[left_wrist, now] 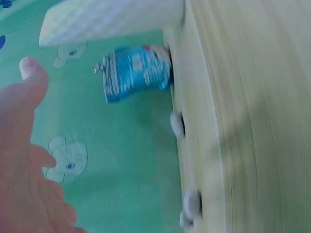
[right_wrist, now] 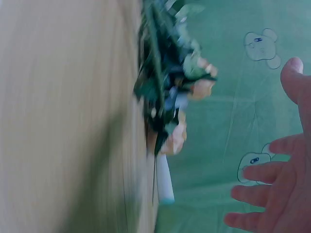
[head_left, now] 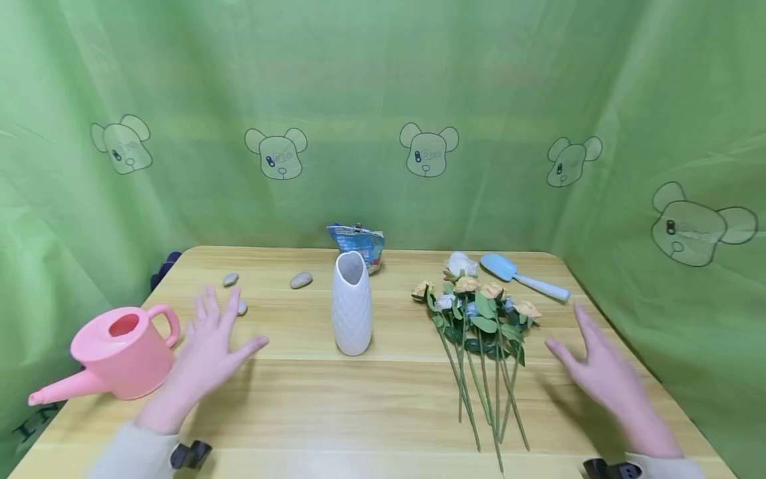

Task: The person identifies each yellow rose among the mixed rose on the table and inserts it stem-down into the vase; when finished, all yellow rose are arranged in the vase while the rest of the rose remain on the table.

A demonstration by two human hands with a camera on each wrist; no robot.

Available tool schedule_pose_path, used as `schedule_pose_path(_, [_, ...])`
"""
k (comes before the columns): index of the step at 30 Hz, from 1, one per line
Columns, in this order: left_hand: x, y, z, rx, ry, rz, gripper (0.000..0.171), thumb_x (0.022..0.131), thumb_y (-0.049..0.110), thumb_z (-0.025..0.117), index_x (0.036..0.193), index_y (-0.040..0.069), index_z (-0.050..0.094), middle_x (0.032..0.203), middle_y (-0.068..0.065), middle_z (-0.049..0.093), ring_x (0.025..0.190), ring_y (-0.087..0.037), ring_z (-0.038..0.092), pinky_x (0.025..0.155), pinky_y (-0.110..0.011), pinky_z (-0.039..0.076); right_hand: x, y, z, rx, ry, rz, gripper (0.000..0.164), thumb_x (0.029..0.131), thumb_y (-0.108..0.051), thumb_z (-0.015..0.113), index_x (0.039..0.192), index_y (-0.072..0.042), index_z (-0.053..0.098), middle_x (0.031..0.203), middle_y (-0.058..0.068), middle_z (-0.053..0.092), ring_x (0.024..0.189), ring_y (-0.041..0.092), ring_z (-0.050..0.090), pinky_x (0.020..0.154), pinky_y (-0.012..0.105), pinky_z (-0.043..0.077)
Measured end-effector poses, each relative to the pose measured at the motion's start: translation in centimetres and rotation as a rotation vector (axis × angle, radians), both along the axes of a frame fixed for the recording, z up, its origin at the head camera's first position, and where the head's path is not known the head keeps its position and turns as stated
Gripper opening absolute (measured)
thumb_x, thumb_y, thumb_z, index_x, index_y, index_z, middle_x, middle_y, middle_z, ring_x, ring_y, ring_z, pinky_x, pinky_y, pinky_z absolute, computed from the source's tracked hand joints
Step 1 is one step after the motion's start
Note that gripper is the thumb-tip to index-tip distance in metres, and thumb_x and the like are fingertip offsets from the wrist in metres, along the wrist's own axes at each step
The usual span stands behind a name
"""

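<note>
Well apart from each other, above opposite sides of a pale wood-grain table (head_left: 287, 412), two bare hands with fingers unclosed. At left, the left hand (head_left: 209, 347), fingers straight and fanned out, thumb pointing toward the middle. Just beside it, partly behind the wrist in the head view, a rounded pink watering can (head_left: 128, 356). Has a long spout aimed to the left and a looped handle on the right. Cannot tell for sure of any contact between wrist and can. Around and beyond the fingertips, three smooth grey oval pebbles (head_left: 231, 279), one partly hidden by a finger, another farther right toward the middle.

At right, the right hand (head_left: 607, 376), thumb and fingers spread apart. To the left of the thumb, a loose bunch of flowers (head_left: 485, 324) with peach, white and blue blooms, green leaves and long thin green stems. Lies with blooms toward the far edge, stems toward the near side. Beyond the index fingertip, a light blue trowel (head_left: 526, 281), blade beside the blooms, handle end near the finger.

Between the hands, a tall white textured vase (head_left: 352, 313) with a slanted mouth. Stands upright, in front of a crumpled blue printed bag (head_left: 359, 241). Behind everything, green curtains (head_left: 359, 80) printed with outlined bear heads.
</note>
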State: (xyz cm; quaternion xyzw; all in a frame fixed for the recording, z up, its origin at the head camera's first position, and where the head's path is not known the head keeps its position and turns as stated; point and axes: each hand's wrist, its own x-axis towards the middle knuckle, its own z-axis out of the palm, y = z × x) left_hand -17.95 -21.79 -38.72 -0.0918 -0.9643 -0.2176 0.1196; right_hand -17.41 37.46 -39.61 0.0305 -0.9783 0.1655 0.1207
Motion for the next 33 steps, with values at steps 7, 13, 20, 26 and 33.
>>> schedule_pose_path(7, [-1.3, 3.6, 0.0, 0.304, -0.11, -0.06, 0.098, 0.084, 0.055, 0.059, 0.15, 0.02, -0.004, 0.151, -0.014, -0.016, 0.137, -0.041, -0.001, 0.103, -0.066, 0.012, 0.0, -1.7, 0.3, -0.363, -0.099, 0.078, 0.065, 0.098, -0.035, 0.046, 0.143, 0.005, 0.023, 0.132, 0.036, 0.038, 0.114, 0.053, 0.042, 0.093, 0.055, 0.041])
schedule_pose_path(13, [-2.5, 6.4, -1.0, 0.496, -0.087, -0.111, 0.093, 0.082, 0.049, 0.065, 0.15, 0.015, 0.012, 0.153, -0.014, 0.01, 0.136, -0.037, 0.016, 0.108, -0.054, 0.018, 0.1, -2.8, -0.7, -0.604, -0.259, 0.076, 0.059, 0.096, -0.034, 0.051, 0.135, 0.007, 0.035, 0.114, 0.029, 0.055, 0.09, 0.033, 0.061, 0.072, 0.031, 0.055])
schedule_pose_path(20, [-3.8, 8.8, -2.7, 0.802, -0.121, -0.179, 0.081, 0.081, 0.03, 0.072, 0.145, 0.006, 0.028, 0.148, -0.017, 0.028, 0.131, -0.037, 0.03, 0.105, -0.05, 0.03, -0.2, -4.3, -2.3, -0.837, -0.452, 0.031, 0.06, 0.091, -0.027, 0.06, 0.13, 0.013, 0.037, 0.105, 0.022, 0.06, 0.085, 0.03, 0.062, 0.072, 0.039, 0.056])
schedule_pose_path(26, [-3.3, 11.2, -1.3, 0.898, -0.123, -0.184, 0.076, 0.078, 0.017, 0.076, 0.14, 0.002, 0.035, 0.141, -0.022, 0.037, 0.127, -0.037, 0.038, 0.101, -0.051, 0.035, -0.4, -5.5, -2.5, -0.917, -0.484, -0.001, 0.056, 0.086, -0.015, 0.065, 0.128, 0.013, 0.04, 0.099, 0.019, 0.062, 0.079, 0.028, 0.063, 0.07, 0.04, 0.056])
schedule_pose_path(33, [-4.1, 12.9, -2.7, 0.947, -0.073, -0.187, 0.076, 0.072, 0.019, 0.081, 0.137, 0.008, 0.042, 0.134, -0.015, 0.048, 0.12, -0.033, 0.047, 0.096, -0.053, 0.04, -0.8, -6.8, -2.9, -0.867, -0.461, -0.047, 0.049, 0.082, -0.003, 0.066, 0.123, 0.014, 0.045, 0.088, 0.016, 0.061, 0.069, 0.024, 0.06, 0.061, 0.036, 0.056])
